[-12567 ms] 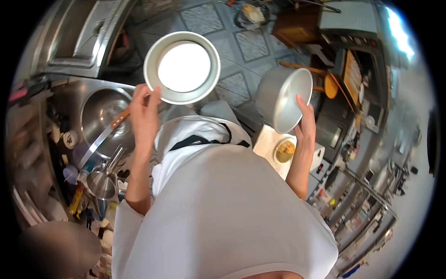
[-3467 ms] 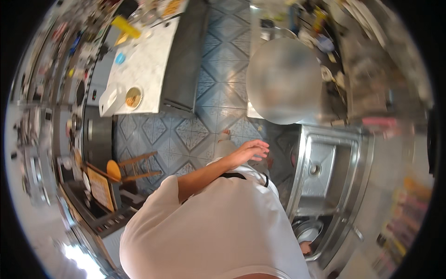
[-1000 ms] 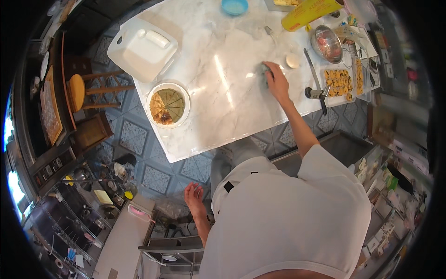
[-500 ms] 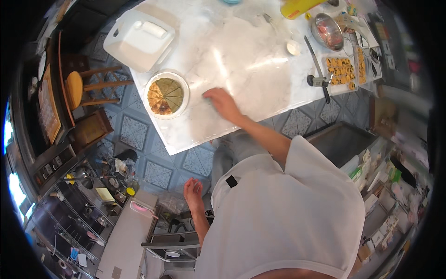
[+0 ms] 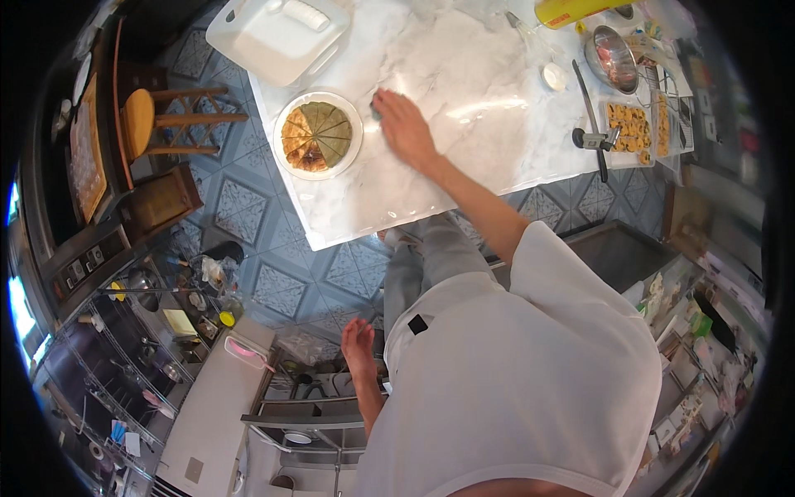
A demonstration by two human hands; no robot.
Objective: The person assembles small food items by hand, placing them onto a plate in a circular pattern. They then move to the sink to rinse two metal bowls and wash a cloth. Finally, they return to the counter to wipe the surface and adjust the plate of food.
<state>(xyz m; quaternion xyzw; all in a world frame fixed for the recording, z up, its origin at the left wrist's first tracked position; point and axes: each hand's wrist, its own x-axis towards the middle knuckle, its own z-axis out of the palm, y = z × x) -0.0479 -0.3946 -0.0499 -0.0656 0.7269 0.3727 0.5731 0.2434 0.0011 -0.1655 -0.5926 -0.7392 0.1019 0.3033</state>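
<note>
The right hand (image 5: 406,132) mostly covered a small greenish item (image 5: 375,113), too hidden to identify, while the view's upper edge cropped a white plastic tub (image 5: 261,41) and long yellow package (image 5: 571,10).

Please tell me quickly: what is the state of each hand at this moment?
Left hand: open, loosely curled, nothing seen in it.
Right hand: palm down, a small greenish thing partly under it; gripped or not, I cannot tell.
</note>
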